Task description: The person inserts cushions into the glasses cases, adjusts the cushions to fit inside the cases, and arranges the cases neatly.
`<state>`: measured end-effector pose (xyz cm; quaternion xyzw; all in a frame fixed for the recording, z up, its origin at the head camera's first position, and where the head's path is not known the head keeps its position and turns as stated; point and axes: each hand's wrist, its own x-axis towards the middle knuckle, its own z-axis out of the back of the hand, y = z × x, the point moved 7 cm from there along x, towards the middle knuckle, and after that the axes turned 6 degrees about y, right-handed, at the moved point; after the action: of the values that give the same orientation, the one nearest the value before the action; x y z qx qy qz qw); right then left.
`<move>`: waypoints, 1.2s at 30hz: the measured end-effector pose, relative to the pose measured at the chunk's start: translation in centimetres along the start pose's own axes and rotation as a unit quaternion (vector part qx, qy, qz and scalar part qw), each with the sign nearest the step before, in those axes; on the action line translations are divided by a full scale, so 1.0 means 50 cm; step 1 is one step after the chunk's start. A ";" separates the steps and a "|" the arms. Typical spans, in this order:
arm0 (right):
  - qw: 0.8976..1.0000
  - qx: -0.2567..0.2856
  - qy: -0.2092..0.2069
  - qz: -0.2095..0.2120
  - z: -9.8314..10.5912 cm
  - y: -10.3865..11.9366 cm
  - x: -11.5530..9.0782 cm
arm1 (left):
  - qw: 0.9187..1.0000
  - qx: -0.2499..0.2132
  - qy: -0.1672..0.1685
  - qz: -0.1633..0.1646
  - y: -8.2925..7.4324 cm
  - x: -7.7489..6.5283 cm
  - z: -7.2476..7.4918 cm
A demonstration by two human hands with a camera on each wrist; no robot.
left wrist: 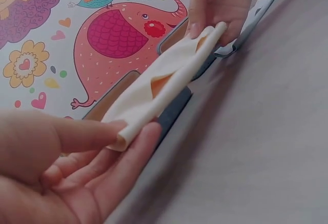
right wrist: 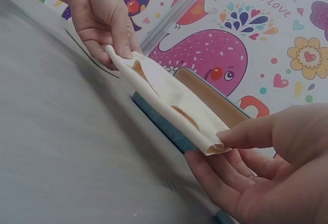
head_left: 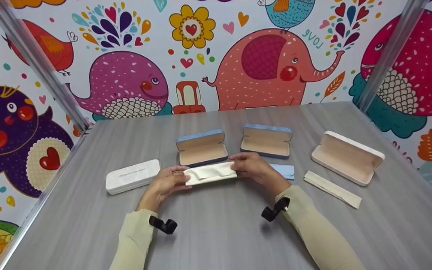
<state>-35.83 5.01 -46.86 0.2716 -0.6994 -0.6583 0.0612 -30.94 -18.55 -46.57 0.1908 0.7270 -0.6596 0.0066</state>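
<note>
A folded cream cloth (head_left: 211, 173) is stretched between both hands above the table, its loose fold gaping in two spots. At its left end my left hand (head_left: 166, 184) pinches it, thumb on top and fingers beneath, as the left wrist view shows. The right hand (head_left: 256, 169) pinches the other end the same way; in the right wrist view its thumb lies over the cloth (right wrist: 169, 101). Just behind the cloth stands an open blue glasses case (head_left: 203, 150) with a tan lining. A closed white glasses case (head_left: 133, 176) lies beside the left hand.
Farther back is a second open blue glasses case (head_left: 266, 141). An open white glasses case (head_left: 347, 159) stands at the right, with a folded cream cloth (head_left: 332, 189) in front of it. A folded blue cloth (head_left: 283, 171) lies partly behind the right hand. Patterned walls border the table (head_left: 216, 232).
</note>
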 end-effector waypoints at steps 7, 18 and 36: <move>1.000 0.016 0.011 0.005 -0.002 -0.002 0.001 | 0.999 0.007 -0.029 0.021 0.009 0.005 -0.001; 1.000 0.012 0.006 0.011 -0.002 -0.007 0.002 | 0.998 0.018 -0.063 0.015 0.016 0.011 0.006; 0.999 -0.019 -0.026 -0.005 0.004 -0.011 0.003 | 0.998 0.003 -0.063 0.012 0.019 0.004 0.021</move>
<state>-35.89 5.12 -47.44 0.2568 -0.6868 -0.6785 0.0444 -31.09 -19.48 -47.67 0.1570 0.7211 -0.6721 0.0599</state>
